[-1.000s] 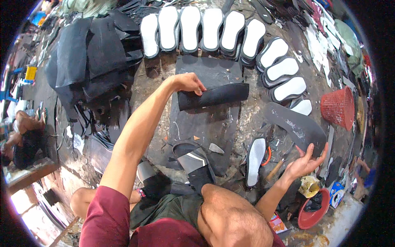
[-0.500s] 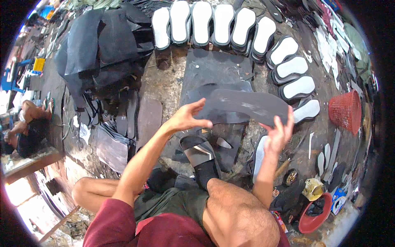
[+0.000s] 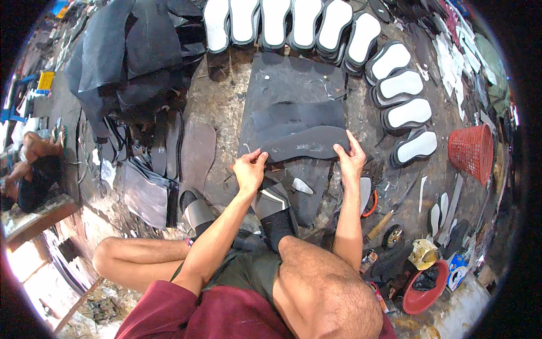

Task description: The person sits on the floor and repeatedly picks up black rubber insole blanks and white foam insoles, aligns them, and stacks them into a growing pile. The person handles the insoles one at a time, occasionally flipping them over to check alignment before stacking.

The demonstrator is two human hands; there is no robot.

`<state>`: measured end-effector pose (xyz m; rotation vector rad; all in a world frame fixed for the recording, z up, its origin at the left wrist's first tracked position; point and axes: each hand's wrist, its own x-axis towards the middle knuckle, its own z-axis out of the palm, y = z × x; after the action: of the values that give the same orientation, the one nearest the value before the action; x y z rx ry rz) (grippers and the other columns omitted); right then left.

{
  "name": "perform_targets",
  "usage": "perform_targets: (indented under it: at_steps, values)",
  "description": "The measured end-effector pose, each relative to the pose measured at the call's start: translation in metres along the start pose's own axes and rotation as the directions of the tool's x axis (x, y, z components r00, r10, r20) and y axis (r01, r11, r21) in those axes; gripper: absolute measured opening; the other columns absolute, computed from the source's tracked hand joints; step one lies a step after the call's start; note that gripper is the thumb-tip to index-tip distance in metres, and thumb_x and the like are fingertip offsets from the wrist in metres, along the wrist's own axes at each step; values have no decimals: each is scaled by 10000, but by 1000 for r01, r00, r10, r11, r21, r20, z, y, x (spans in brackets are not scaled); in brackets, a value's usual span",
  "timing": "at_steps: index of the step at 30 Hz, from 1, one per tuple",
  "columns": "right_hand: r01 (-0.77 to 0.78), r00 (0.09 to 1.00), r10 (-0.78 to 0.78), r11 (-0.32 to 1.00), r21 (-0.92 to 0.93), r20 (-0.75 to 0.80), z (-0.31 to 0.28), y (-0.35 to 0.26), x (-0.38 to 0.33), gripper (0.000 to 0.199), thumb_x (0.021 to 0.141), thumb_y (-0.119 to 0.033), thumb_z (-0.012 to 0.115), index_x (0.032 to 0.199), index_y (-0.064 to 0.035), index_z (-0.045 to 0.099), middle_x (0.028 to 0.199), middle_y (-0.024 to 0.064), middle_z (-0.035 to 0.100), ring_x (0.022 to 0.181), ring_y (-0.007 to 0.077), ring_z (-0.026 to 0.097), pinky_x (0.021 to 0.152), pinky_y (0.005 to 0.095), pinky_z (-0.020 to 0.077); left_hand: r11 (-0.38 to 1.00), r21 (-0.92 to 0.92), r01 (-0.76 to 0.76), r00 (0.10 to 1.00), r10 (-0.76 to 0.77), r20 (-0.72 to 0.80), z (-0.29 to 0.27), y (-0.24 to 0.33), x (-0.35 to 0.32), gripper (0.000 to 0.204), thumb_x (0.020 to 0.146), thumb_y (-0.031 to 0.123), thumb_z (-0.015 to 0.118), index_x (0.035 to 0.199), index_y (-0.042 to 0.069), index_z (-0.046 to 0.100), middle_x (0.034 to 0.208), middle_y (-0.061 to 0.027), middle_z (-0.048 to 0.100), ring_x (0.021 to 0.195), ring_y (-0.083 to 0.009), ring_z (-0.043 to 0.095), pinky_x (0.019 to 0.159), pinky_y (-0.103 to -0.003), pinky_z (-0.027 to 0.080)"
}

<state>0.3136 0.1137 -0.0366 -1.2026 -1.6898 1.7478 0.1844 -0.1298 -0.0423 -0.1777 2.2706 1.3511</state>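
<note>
A dark grey shoe sole (image 3: 305, 143) is stretched lengthwise between my two hands, low over the dark work sheet (image 3: 293, 76). My left hand (image 3: 249, 170) pinches its left end between thumb and fingers. At the other end, my right hand (image 3: 351, 158) grips the edge with its thumb on top. Just beyond the sole lies a dark strip of sheet material (image 3: 299, 113), partly covered by it. A small pale scrap (image 3: 302, 185) rests nearer to me, between my forearms.
Stacks of soles with white tops (image 3: 275, 22) curve along the far side and right. Black sheets (image 3: 149, 45) are heaped at far left, above cut pieces (image 3: 144, 189). A red basket (image 3: 470, 153) and red basin (image 3: 426, 291) stand right. Another person's legs (image 3: 42, 164) show far left.
The sole has moved left and nearer to me. My left hand, open and apart from it before, now holds its left end. My right hand has come left with it.
</note>
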Motion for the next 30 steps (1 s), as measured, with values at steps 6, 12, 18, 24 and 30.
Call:
perform_targets:
  at_steps: [6,12,18,24,30]
  values:
    - [36,999,-37,999,-33,-17,0,5,2,594,807,78,715,1374,14,552,1334,152,600,1135,204,620,977,315,495,986,123,-110,992,117,-55,6,-16,2,359,837,207,787,1116,-12,731,811,-111,738,651,-117,671,644,-268,533]
    - [12,1000,-12,1000,13,8,-1,8,5,594,798,86,717,1365,21,552,1308,150,614,1135,198,617,962,307,503,998,64,-4,996,10,-86,7,-14,3,364,822,197,800,1112,-12,732,785,-103,736,642,-115,667,640,-269,533]
    - [-14,1000,14,998,-55,-13,-7,16,9,593,799,112,705,1363,36,537,1293,141,624,1129,198,623,968,302,498,787,453,-419,887,460,22,15,19,-6,414,757,129,794,1156,101,684,1250,-169,583,1032,-280,625,877,-372,527]
    - [38,998,-63,802,-596,-21,6,-22,-4,607,787,-70,795,1355,-24,587,1347,124,601,1142,182,596,905,307,505,402,169,-900,419,690,590,33,36,38,459,705,191,819,1141,117,696,1325,-154,560,1209,-358,509,1026,-465,439]
    - [340,940,-338,939,59,-35,-47,-94,-25,736,878,-360,714,1475,-25,443,1477,149,491,1392,253,416,1131,395,308,961,-79,-265,446,195,874,-31,126,52,544,741,271,877,1218,73,703,1195,-115,694,1085,-211,650,972,-360,507]
